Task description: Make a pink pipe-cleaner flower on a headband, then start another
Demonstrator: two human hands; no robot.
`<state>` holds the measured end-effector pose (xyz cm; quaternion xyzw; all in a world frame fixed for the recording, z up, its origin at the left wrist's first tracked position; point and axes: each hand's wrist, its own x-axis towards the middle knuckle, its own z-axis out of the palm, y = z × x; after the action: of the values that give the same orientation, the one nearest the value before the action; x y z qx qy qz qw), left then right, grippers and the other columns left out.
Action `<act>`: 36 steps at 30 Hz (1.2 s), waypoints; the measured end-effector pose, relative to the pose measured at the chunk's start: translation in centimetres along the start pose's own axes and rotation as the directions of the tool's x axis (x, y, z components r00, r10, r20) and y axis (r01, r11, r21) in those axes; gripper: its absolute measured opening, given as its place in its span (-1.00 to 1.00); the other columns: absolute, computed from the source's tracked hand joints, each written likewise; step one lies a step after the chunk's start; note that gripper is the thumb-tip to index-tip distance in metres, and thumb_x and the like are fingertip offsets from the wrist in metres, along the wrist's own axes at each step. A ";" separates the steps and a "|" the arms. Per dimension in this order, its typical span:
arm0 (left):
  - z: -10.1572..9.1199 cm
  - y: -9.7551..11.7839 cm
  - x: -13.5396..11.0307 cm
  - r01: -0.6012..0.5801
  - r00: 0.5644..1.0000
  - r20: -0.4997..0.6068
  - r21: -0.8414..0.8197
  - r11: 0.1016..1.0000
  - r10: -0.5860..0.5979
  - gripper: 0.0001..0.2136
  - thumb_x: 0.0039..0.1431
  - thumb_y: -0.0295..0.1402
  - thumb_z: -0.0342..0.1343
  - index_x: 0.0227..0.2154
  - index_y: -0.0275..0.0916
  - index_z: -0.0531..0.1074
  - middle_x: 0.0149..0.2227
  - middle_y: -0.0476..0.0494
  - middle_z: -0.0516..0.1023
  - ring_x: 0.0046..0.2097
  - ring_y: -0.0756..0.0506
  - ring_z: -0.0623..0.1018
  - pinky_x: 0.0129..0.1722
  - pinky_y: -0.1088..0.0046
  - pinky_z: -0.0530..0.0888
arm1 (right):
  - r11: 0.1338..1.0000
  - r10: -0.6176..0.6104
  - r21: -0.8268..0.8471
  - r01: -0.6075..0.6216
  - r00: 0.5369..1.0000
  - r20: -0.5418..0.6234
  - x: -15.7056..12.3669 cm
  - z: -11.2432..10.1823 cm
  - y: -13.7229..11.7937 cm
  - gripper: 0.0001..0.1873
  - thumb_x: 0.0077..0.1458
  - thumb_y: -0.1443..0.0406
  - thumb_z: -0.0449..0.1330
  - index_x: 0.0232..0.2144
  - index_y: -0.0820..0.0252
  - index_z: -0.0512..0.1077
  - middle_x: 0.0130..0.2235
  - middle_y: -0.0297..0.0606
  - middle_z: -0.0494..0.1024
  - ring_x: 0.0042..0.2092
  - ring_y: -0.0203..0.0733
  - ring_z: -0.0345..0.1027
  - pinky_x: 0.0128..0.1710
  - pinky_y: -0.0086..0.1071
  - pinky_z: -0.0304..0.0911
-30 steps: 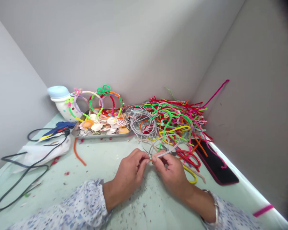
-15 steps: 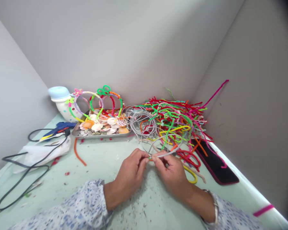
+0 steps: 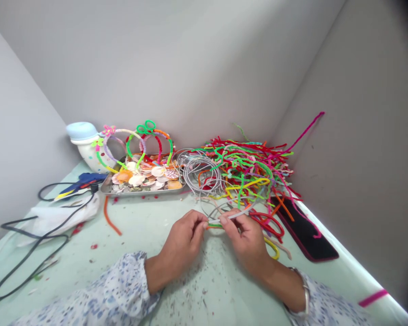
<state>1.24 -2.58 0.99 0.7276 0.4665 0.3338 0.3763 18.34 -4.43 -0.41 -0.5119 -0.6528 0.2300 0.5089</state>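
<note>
My left hand [image 3: 182,241] is closed, thumb and forefinger pinching one end of a grey wire [image 3: 244,212] together with a green pipe cleaner [image 3: 214,225] and an orange strand just below it. My right hand [image 3: 246,244] pinches the same bundle a short way to the right. Between the two hands a short green and orange stretch shows. The grey wire runs on past my right fingers and loops back over the table. Fingertips hide where the strands meet.
Behind my hands lies a coil of grey wire [image 3: 186,182], beside a heap of coloured pipe cleaners [image 3: 248,158]. A metal tray [image 3: 139,194] of seashells with decorated headbands stands left of it. A black cable [image 3: 12,271] is at far left, a dark flat case [image 3: 313,242] at right.
My hands have drawn slightly apart, so more of the green and orange stretch shows between them. The grey wire by my right hand has shifted.
</note>
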 end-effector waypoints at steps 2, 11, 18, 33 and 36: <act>0.0 0.0 0.0 0.015 1.000 0.024 -0.023 1.000 -0.015 -0.85 0.22 -0.34 -0.08 -0.37 -0.21 0.37 -0.50 -0.02 0.41 -0.44 -0.05 0.37 -0.43 0.49 0.24 | 1.000 -0.006 0.011 0.006 1.000 0.013 0.0 0.0 0.0 -0.80 0.19 0.23 0.09 -0.42 0.20 0.40 -0.46 -0.31 0.44 -0.42 -0.23 0.29 -0.41 -0.39 0.20; 0.1 -0.4 0.0 0.076 0.984 0.171 -0.196 0.978 -0.042 -0.82 0.26 -0.30 -0.12 -0.39 -0.23 0.31 -0.58 0.07 0.27 -0.50 0.00 0.27 -0.48 0.51 0.20 | 0.999 -0.017 0.036 0.014 0.998 0.066 0.2 -0.2 0.1 -0.83 0.19 0.25 0.09 -0.37 0.19 0.41 -0.42 -0.30 0.47 -0.37 -0.23 0.33 -0.37 -0.40 0.21; 0.4 -1.1 0.5 0.204 0.961 0.257 -0.410 0.889 -0.103 -0.80 0.24 -0.23 -0.07 -0.40 -0.24 0.30 -0.63 0.10 0.27 -0.57 0.04 0.26 -0.54 0.55 0.17 | 0.999 -0.023 0.024 0.022 0.999 0.047 0.2 -0.2 0.2 -0.82 0.19 0.26 0.08 -0.41 0.21 0.39 -0.45 -0.32 0.44 -0.39 -0.25 0.30 -0.36 -0.40 0.19; 0.6 -1.8 0.9 0.213 0.967 0.225 -0.441 0.872 -0.122 -0.77 0.18 -0.23 0.00 -0.51 -0.25 0.31 -0.66 0.09 0.26 -0.60 0.06 0.24 -0.58 0.55 0.15 | 0.999 0.014 0.044 -0.017 0.998 0.054 0.1 0.0 0.3 -0.81 0.18 0.24 0.10 -0.41 0.22 0.41 -0.45 -0.30 0.44 -0.40 -0.23 0.31 -0.38 -0.39 0.19; 0.5 -1.5 1.0 0.252 0.957 0.252 -0.467 0.848 -0.145 -0.77 0.16 -0.23 0.01 -0.52 -0.26 0.31 -0.67 0.09 0.25 -0.62 0.07 0.22 -0.60 0.55 0.13 | 0.997 0.024 0.065 -0.028 0.998 0.066 0.1 0.0 0.2 -0.81 0.18 0.24 0.10 -0.42 0.21 0.40 -0.45 -0.31 0.44 -0.41 -0.25 0.29 -0.39 -0.41 0.19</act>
<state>1.33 -1.38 -0.41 0.5852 0.3968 0.3236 0.6288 18.44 -4.24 -0.53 -0.4955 -0.6543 0.2744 0.5011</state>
